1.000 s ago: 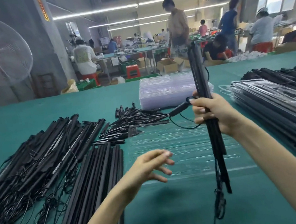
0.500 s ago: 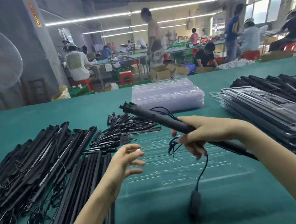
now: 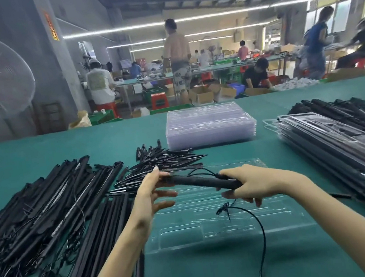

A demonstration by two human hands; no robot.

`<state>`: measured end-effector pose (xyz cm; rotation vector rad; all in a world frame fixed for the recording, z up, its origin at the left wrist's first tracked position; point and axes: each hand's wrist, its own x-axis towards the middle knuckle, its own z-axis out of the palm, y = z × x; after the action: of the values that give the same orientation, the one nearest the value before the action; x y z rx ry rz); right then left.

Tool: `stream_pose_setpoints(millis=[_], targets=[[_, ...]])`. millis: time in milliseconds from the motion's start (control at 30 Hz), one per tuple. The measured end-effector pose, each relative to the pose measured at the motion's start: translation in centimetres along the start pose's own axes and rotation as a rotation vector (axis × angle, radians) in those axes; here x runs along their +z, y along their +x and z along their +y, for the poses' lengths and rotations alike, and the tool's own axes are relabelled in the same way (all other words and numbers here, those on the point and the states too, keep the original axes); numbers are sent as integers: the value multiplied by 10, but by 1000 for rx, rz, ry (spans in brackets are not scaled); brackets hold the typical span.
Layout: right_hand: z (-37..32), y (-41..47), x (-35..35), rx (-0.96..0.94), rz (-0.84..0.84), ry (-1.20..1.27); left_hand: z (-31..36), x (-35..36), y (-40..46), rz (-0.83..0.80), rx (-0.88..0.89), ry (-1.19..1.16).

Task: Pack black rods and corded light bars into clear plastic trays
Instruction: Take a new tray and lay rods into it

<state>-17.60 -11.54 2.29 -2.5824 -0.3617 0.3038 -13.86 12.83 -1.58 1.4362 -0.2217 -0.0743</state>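
- Hands meet on one corded light bar (image 3: 202, 180), held level above the open clear tray (image 3: 232, 222). The right hand (image 3: 250, 184) has its fingers curled round the bar's right end; the left hand (image 3: 153, 194) touches the left end, thumb on top and the other fingers spread loosely below, apparently steadying more than clamping, though motion blur makes this hard to judge.
- Long axis of the bar: left to right across the view, the left end slightly farther from the wearer. It seems to run roughly along the tray's long channels, so the coming move is judged to be a straight lowering, not a turn.
- Position of the bar relative to the tray: directly over its far half, not yet seated. Both hands sit at the bar's ends, so neither is clearly nearer the tray.
- Cord (image 3: 257, 228): one, looping from under the right hand over the tray and off the near table edge; it will need tucking in once the bar is down.
- Count in hand: one bar, one cord. Count on the green table (image 3: 217, 271): one open tray under the hands; one stack of empty trays (image 3: 210, 126) beyond it; one stack of filled trays (image 3: 341, 152) to the right.
- Supply to the left: a heap of corded bars (image 3: 35, 209), a bundle of plain black rods (image 3: 104, 239) just beside the tray, and a pile of short black spikes (image 3: 159, 160); all too many and too overlapped to count.
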Motion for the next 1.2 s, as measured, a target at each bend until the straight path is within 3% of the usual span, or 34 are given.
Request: stream_pose_setpoints(millis=[133, 267, 433, 567, 633, 700, 833, 967, 1067, 1133, 1200], targets=[[8, 5, 15, -72, 122, -313, -6, -5, 4, 55, -32, 97], [6, -1, 33, -101, 83, -339, -4, -14, 4, -8, -79, 239], [-2, -21, 62, -204, 77, -395, 0, -25, 8, -10, -51, 185], [-25, -35, 66, -317, -150, -174, 0, -31, 12, -16, -2, 164], [-29, -34, 66, -329, -316, -60, -1, -29, 12, -40, -11, 151], [-28, -31, 74, -317, -378, -44, -2, -26, 12, -105, -48, 150], [-19, -28, 98, -409, -70, -375, -6, -19, 4, -283, -70, 305], [-14, -27, 122, -539, 208, -658, -18, -4, -7, -345, 231, 888], [-21, -27, 122, -365, 260, -738, -26, 23, -20, -592, 310, 1133], [-21, -23, 123, -271, 139, -732, -29, 39, -25, -644, 301, 1109], [-19, -22, 127, -246, 191, -689, -30, 50, -31, -641, 293, 981]])
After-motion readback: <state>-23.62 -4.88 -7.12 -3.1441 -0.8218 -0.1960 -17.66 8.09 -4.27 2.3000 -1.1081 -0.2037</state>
